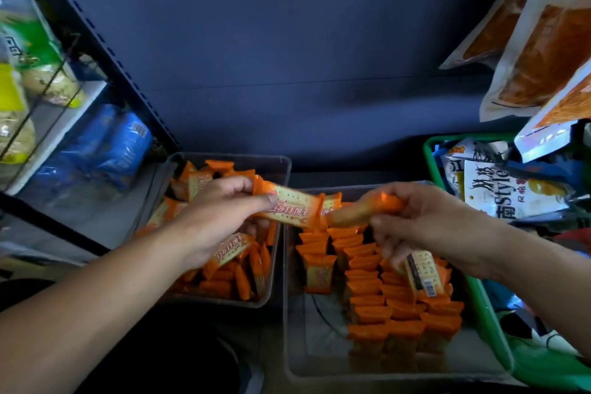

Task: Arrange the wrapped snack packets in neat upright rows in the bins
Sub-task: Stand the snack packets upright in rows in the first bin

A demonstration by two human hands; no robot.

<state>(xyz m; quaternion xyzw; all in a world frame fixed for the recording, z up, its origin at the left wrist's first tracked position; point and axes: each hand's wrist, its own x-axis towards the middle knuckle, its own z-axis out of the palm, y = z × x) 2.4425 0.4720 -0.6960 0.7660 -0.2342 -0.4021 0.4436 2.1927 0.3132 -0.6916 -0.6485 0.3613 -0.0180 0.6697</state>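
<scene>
Pinching a packet held crosswise, left hand faces right hand gripping a second packet.

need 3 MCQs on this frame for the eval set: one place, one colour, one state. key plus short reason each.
1. The upright rows of packets stand in:
A) the right clear bin
B) the left clear bin
C) the green basket

2. The packets' sealed ends are:
A) blue
B) orange
C) green

3. The left hand is:
A) open and empty
B) flat on a bin rim
C) gripping cracker packets

Key:
1 A, packets stand on edge in lines there.
2 B, orange ends show on every packet.
3 C, thumb and fingers pinch one packet and a second sits under the fingers.
</scene>
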